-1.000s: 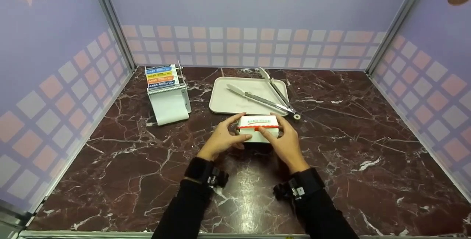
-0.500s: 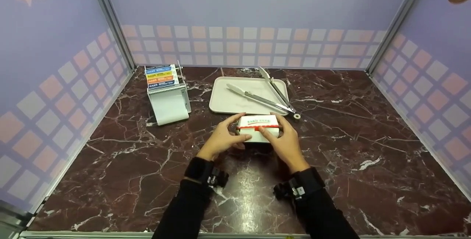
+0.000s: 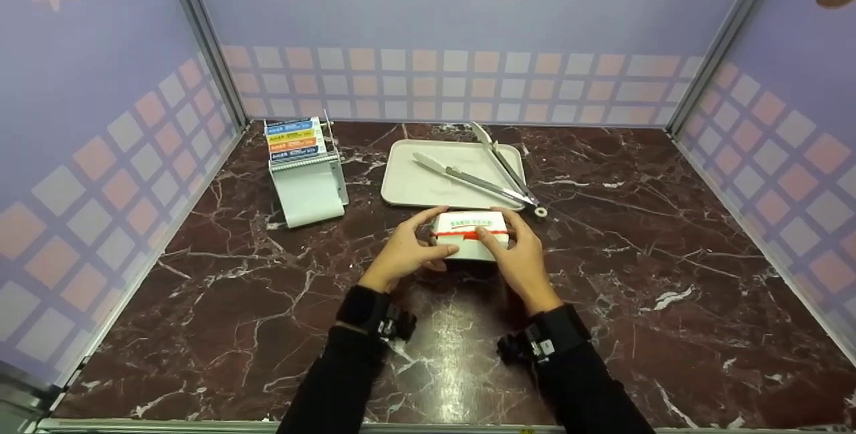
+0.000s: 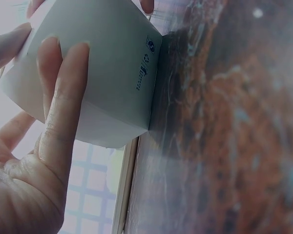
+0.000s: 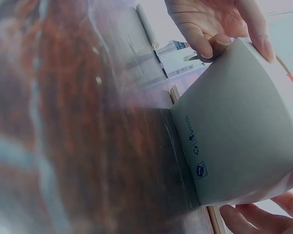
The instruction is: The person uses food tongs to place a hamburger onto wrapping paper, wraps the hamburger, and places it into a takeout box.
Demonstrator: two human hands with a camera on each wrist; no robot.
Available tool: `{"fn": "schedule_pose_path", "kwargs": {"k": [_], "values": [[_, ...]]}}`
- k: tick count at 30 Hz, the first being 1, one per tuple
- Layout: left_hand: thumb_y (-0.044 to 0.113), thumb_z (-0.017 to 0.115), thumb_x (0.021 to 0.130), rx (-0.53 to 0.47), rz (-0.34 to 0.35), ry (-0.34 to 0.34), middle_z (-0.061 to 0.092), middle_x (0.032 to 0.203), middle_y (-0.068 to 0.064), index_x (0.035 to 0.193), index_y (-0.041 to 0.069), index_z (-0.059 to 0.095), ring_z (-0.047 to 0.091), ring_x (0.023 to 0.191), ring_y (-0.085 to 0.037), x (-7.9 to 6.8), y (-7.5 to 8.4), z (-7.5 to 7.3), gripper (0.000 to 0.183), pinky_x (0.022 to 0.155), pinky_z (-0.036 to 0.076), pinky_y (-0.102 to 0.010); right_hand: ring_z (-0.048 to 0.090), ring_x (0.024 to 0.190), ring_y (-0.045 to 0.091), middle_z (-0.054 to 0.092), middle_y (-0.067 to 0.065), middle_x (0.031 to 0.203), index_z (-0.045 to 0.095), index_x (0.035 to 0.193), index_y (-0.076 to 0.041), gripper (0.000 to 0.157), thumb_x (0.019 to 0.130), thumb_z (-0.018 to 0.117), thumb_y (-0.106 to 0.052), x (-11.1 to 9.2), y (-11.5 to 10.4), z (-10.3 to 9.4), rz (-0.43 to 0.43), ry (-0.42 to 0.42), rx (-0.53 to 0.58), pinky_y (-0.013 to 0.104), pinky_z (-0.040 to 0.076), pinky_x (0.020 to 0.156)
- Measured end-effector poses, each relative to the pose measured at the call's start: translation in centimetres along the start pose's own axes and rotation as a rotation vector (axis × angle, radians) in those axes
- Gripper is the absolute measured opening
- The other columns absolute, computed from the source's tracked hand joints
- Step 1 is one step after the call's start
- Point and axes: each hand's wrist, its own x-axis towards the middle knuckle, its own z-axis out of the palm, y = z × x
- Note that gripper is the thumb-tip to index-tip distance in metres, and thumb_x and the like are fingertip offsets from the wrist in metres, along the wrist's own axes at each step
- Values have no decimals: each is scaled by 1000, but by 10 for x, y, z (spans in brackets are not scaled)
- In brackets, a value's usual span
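A white clamshell burger box (image 3: 471,247) with a red band and printed lettering on its lid stands on the dark marbled table. My left hand (image 3: 406,253) grips its left side, with the thumb at the front and the index finger up at the back corner. On the right side my right hand (image 3: 523,260) holds it, thumb pressed on the red front edge of the lid. The left wrist view shows several fingers (image 4: 68,92) against the plain front of the box (image 4: 117,63). In the right wrist view, small blue printing marks the box's lower front (image 5: 234,131).
Just behind the box lies a cream tray (image 3: 408,186), with metal tongs (image 3: 481,183) spread across it and past its right edge. A label-roll dispenser (image 3: 304,186) with colourful strips stands at the back left. Patterned purple walls (image 3: 461,19) enclose the table's back and sides.
The lid's red edge has settled flatter against the box front, and my right thumb has shifted slightly to the right on it. My left hand has barely moved.
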Motion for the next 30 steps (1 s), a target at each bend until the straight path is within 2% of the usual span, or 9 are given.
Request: {"fn": "schedule_pose_path", "kwargs": {"k": [5,10,12,14,16,19,23,26,30], "values": [[0,86,87,-2,15,12,71,86,-11,158,11,51,70,60,-19,0,1,1,80,70,66,-46,68,105,26,72,16,124,64,142,-7,51,96,81,-22,0,0,1,-4,5,3,22,54,77],[2,86,88,3,17,33,73,92,-12,157,9,53,71,59,-20,0,1,1,77,67,66,-42,66,113,27,68,17,134,62,143,-5,50,97,79,-17,1,0,1,1,-18,71,22,55,81],[2,85,88,8,18,36,72,97,-14,157,8,52,71,60,-19,0,1,1,76,67,66,-41,65,116,29,64,18,139,60,146,-5,52,99,78,-18,0,1,1,-6,-36,83,27,56,85],[2,85,88,14,19,35,71,102,-16,157,8,52,71,62,-19,0,1,1,77,67,66,-39,62,124,30,60,19,145,56,152,-7,57,100,76,-20,0,2,0,-35,-61,58,34,54,97],[2,85,89,13,17,38,71,107,-21,157,7,51,71,62,-19,0,1,1,76,66,66,-39,57,131,32,53,21,151,50,158,-10,64,101,75,-20,1,4,-1,-83,-98,35,43,49,106],[1,84,89,-16,3,59,68,120,-23,156,7,52,72,62,-20,0,1,-1,74,66,66,-38,50,139,34,45,22,158,41,164,-13,80,96,82,-20,1,6,-4,-183,-154,-18,50,48,112],[0,83,90,-41,-14,70,66,128,-24,156,9,53,73,62,-21,-1,1,-3,73,66,66,-38,59,131,37,44,21,157,41,163,-11,94,84,92,-13,1,8,-8,-249,-198,-15,46,60,98],[3,83,91,-26,-17,64,69,120,-29,157,9,52,73,62,-21,-1,2,-3,73,66,66,-39,65,123,39,49,22,150,45,157,-8,90,81,93,-8,1,8,-9,-236,-207,21,39,62,91],[17,85,93,21,-6,105,65,133,-23,153,9,56,69,57,-19,0,3,3,67,61,65,-40,68,119,38,54,20,144,50,150,-7,79,83,92,-7,0,6,-9,-190,-198,48,31,63,84]]}}
